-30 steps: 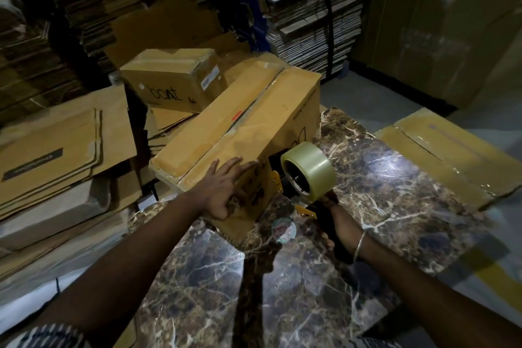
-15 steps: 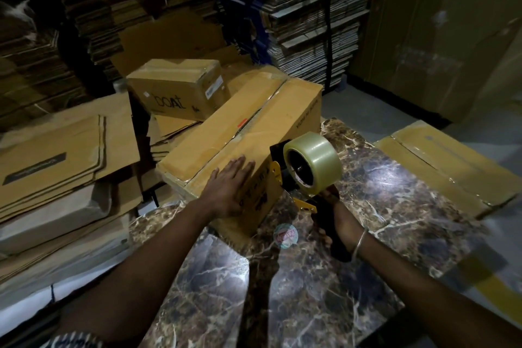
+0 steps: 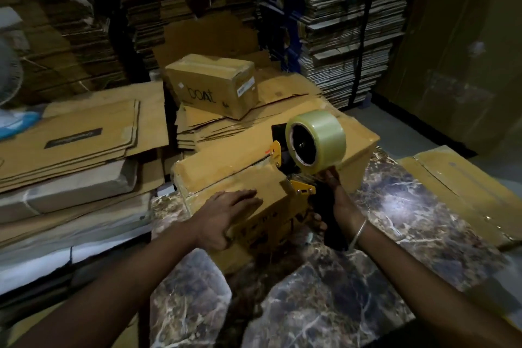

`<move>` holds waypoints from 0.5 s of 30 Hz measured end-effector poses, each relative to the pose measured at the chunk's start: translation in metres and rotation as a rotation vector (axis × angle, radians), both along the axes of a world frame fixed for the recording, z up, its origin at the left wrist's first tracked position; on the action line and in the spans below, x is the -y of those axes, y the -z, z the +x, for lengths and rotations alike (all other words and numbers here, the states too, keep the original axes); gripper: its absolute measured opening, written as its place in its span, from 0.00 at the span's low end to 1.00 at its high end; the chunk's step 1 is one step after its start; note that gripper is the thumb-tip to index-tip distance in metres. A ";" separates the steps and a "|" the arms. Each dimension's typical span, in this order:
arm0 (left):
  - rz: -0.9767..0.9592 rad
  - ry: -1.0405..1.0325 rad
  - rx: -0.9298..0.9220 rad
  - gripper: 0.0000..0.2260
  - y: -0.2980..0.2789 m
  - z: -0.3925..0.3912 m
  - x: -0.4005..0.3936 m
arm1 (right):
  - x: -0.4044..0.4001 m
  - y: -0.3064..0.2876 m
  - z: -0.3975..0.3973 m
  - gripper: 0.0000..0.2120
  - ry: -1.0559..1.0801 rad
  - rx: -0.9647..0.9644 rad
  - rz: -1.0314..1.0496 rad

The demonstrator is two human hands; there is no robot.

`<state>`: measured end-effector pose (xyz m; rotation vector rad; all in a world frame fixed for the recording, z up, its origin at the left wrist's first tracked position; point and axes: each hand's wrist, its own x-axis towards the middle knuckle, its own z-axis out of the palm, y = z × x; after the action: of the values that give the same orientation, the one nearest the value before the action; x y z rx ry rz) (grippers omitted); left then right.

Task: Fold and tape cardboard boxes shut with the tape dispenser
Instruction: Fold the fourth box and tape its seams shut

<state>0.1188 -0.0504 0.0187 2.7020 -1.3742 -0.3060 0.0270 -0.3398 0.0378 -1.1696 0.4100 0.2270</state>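
Note:
A long cardboard box (image 3: 226,169) lies on the marble table (image 3: 395,206), its two top flaps folded together with a seam along the middle. My left hand (image 3: 228,215) presses flat on the box's near top corner, fingers spread. My right hand (image 3: 336,198) grips the black handle of the tape dispenser (image 3: 302,167). The dispenser carries a roll of clear tape (image 3: 316,144). Its yellow front end sits on the near end of the seam, at the box's top edge.
A smaller taped box marked "boat" (image 3: 214,85) stands behind on flattened cartons (image 3: 70,138). More flat cardboard (image 3: 457,186) lies at the table's right edge. Tall stacks of flat cartons (image 3: 347,22) fill the back.
The dispenser has risen from the box's near end face up onto its top edge at the seam. My left hand stayed pressed on the near corner.

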 end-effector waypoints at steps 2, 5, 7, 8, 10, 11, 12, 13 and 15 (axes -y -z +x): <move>0.009 0.012 -0.003 0.52 -0.003 -0.018 -0.020 | -0.013 -0.009 0.000 0.29 -0.055 0.010 -0.008; -0.022 0.024 -0.037 0.47 -0.010 -0.045 -0.048 | -0.035 -0.015 -0.002 0.33 -0.126 0.017 -0.045; -0.033 0.032 -0.047 0.44 -0.012 -0.062 -0.068 | -0.052 -0.017 -0.001 0.36 -0.178 0.014 -0.033; -0.019 0.034 -0.036 0.43 -0.013 -0.068 -0.077 | -0.059 -0.018 0.000 0.37 -0.200 0.022 -0.005; 0.015 0.007 -0.006 0.40 -0.011 -0.083 -0.097 | -0.077 -0.020 0.002 0.37 -0.256 0.035 0.083; 0.013 -0.011 0.013 0.38 -0.009 -0.089 -0.105 | -0.084 -0.022 0.002 0.37 -0.279 0.043 0.117; -0.003 -0.031 0.046 0.34 -0.006 -0.096 -0.111 | -0.091 -0.023 0.003 0.38 -0.298 0.052 0.135; -0.025 -0.051 0.095 0.30 -0.002 -0.102 -0.116 | -0.096 -0.023 0.003 0.38 -0.310 0.052 0.140; -0.083 -0.121 0.234 0.23 0.009 -0.112 -0.123 | -0.104 -0.020 0.004 0.38 -0.295 0.022 0.137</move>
<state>0.0070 0.0723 0.0100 2.8065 -1.2354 0.0785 0.0307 -0.2362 0.0578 -1.0938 0.1977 0.4903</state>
